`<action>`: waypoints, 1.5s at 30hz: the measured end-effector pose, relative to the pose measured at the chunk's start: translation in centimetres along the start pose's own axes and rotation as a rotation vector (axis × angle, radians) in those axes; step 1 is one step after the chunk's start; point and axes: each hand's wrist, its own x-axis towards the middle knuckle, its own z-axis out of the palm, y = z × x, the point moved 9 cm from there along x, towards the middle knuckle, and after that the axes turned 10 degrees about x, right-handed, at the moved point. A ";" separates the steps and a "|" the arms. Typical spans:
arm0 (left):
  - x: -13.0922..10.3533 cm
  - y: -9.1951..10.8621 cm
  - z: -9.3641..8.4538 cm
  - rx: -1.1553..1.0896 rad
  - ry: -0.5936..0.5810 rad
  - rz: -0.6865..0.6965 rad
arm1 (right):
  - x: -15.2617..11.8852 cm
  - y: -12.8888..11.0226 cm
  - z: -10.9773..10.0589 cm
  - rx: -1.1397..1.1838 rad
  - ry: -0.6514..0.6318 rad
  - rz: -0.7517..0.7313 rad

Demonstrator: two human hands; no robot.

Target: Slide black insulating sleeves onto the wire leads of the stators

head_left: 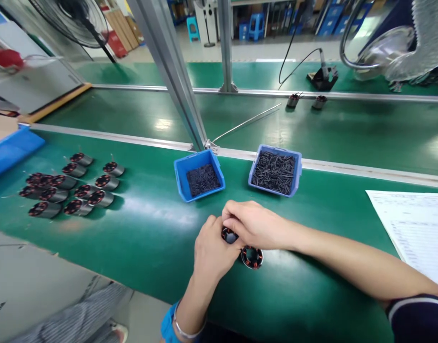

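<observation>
My left hand (210, 250) is wrapped round a motor stator (230, 235) with copper windings, only part of which shows between my hands. My right hand (254, 224) reaches over the same stator with thumb and forefinger pinched at its top; whatever they hold is hidden. Just below my right hand, a second stator (252, 258) lies on the green bench with its open ring facing up. Beyond my hands stand a blue bin (180, 185) of small black pieces and a paler blue bin (298, 177) of longer black sticks.
Several finished-looking wound stators (77, 207) stand grouped on the left. A metal post (176, 71) rises behind the bins. Printed sheets (415, 228) lie at the right. Across the rail are two stators (319, 102), a thin rod (247, 121) and a black tool stand (323, 78).
</observation>
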 end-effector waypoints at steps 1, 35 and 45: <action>-0.1 0.0 0.1 -0.008 0.014 0.005 | -0.2 -0.4 0.4 -0.011 -0.009 -0.035; -1.1 -1.9 1.5 -0.900 0.015 -0.099 | -1.5 1.1 -1.6 0.035 0.280 -0.274; -1.3 -1.9 0.8 -0.863 0.052 -0.094 | -2.5 1.2 -9.0 -0.325 0.489 -0.145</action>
